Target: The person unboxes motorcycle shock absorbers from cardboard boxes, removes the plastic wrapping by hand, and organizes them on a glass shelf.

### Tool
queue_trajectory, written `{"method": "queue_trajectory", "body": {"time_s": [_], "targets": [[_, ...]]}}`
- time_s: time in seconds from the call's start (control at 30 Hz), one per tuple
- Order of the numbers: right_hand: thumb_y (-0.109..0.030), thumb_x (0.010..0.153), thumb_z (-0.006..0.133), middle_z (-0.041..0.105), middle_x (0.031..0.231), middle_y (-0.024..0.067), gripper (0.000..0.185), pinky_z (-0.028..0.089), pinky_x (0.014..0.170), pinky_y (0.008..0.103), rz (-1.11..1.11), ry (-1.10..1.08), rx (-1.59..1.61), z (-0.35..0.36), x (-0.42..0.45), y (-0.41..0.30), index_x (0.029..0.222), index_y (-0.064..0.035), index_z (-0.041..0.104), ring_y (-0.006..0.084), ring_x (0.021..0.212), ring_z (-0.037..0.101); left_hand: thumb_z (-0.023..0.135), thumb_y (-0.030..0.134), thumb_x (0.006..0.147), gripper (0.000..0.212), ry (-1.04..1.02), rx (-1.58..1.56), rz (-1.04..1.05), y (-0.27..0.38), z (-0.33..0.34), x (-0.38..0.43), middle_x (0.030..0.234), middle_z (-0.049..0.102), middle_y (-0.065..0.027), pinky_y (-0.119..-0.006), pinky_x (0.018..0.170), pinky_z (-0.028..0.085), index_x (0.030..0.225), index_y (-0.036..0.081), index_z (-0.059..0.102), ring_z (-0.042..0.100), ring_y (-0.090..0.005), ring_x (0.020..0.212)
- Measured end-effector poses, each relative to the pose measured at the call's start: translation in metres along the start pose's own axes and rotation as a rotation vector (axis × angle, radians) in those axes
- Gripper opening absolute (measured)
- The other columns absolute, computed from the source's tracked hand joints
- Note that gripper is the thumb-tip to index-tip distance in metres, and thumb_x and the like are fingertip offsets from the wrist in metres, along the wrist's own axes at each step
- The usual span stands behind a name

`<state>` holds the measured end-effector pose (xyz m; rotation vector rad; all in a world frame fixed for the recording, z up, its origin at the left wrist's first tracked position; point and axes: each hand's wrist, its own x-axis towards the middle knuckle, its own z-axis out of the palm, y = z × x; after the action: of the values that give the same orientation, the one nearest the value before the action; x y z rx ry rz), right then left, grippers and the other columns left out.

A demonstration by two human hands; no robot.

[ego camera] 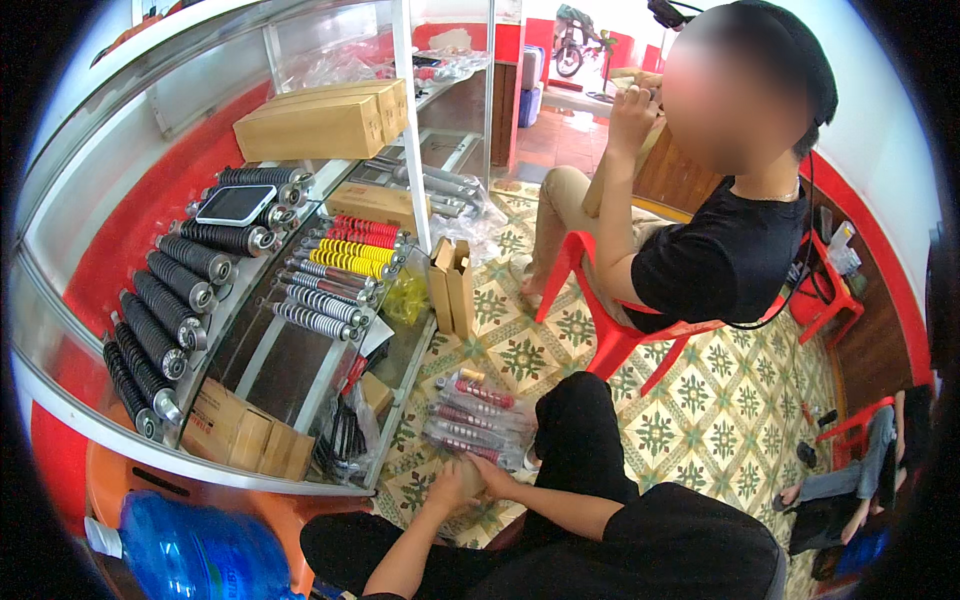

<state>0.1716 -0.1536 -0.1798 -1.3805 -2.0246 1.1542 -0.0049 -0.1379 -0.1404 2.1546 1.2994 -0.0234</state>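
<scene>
Low in front of me, my left hand (447, 487) and my right hand (493, 475) come together around a small tan object (472, 478). Fingers cover much of it, so I cannot tell exactly what it is. Just beyond my hands, several red-and-silver shock absorbers in clear plastic wrap (480, 420) lie side by side on the patterned tile floor (517, 352). A small tan roll or tube (471, 374) lies at their far end.
A glass display case (405, 420) on my left holds black shock absorbers (180, 277), coloured ones (352, 259), a phone (236, 205) and cardboard boxes (315, 124). Ahead, a person (712, 255) sits on a red plastic chair (577, 300). A blue water jug (202, 551) lies near-left.
</scene>
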Motion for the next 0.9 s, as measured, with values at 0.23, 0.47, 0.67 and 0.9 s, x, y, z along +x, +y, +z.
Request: {"method": "queue_trajectory", "body": {"time_s": [0.23, 0.47, 0.67, 0.9], "targets": [[-0.012, 0.051, 0.085, 0.036, 0.14, 0.0214, 0.107, 0.031, 0.108, 0.0402, -0.07, 0.015, -0.048, 0.025, 0.01, 0.063, 0.141, -0.0032, 0.026, 0.0368, 0.13, 0.036, 0.084, 0.034, 0.059, 0.092, 0.051, 0.1, -0.064, 0.021, -0.009, -0.001, 0.123, 0.038, -0.0192, -0.051, 0.087, 0.047, 0.13, -0.002, 0.036, 0.048, -0.0408, 0.109], [-0.011, 0.055, 0.085, 0.042, 0.136, 0.0177, 0.101, 0.034, 0.105, 0.0394, 0.055, -0.009, 0.181, 0.032, 0.012, 0.091, 0.138, -0.0053, 0.029, 0.0328, 0.128, 0.041, 0.072, 0.022, 0.072, 0.075, 0.015, -0.355, 0.04, -0.018, -0.041, 0.023, 0.115, 0.047, -0.0228, -0.045, 0.091, 0.043, 0.132, -0.002, 0.035, 0.047, -0.0398, 0.112], [-0.004, 0.062, 0.081, 0.044, 0.134, 0.0193, 0.089, 0.043, 0.096, 0.0413, 0.074, -0.098, 0.223, 0.017, 0.011, 0.023, 0.137, -0.0058, 0.033, 0.0335, 0.118, 0.049, 0.064, 0.008, 0.078, 0.038, 0.558, 0.088, -0.053, -0.034, -0.052, 0.001, 0.097, 0.052, -0.0182, -0.045, 0.082, 0.046, 0.111, 0.001, 0.047, 0.051, -0.0366, 0.101], [-0.002, 0.059, 0.079, 0.05, 0.127, 0.0175, 0.092, 0.043, 0.095, 0.0386, 0.135, -0.111, 0.035, 0.014, 0.008, 0.024, 0.137, -0.0097, 0.029, 0.0339, 0.119, 0.05, 0.065, 0.026, 0.079, 0.051, 0.113, -0.123, -0.175, -0.052, 0.029, 0.015, 0.125, 0.05, -0.0221, -0.048, 0.099, 0.039, 0.119, -0.001, 0.051, 0.044, -0.0415, 0.118]]}}
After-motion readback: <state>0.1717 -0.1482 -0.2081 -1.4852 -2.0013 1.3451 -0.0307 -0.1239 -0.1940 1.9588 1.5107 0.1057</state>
